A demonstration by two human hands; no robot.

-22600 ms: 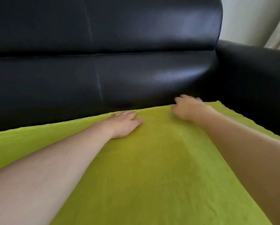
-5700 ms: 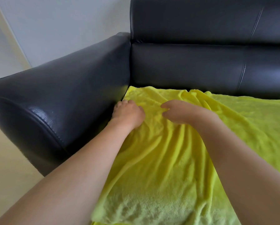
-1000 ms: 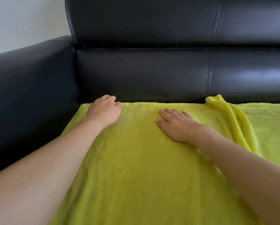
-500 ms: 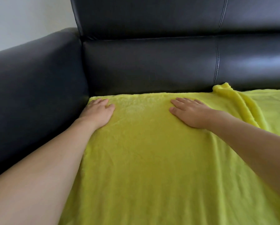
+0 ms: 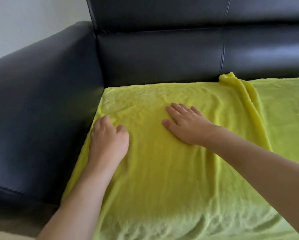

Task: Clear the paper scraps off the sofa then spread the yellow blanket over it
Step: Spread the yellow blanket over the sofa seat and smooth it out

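Note:
The yellow blanket (image 5: 171, 179) lies spread over the seat of the black leather sofa (image 5: 162, 54), reaching the left armrest. My left hand (image 5: 108, 139) rests on the blanket's left edge beside the armrest, its fingers bent down into the cloth. Flat on the blanket near the middle lies my right hand (image 5: 185, 125), fingers straight and pointing toward the backrest. A raised fold (image 5: 240, 90) runs from the backrest down the blanket to the right of my right hand. No paper scraps show.
The sofa's left armrest (image 5: 41, 101) rises beside the seat. A pale wall (image 5: 32, 23) stands behind it and a strip of light floor (image 5: 10, 235) shows at the bottom left.
Both hands have slid back along the blanket away from the backrest toward the seat's front. The cloth near the back edge now lies flatter.

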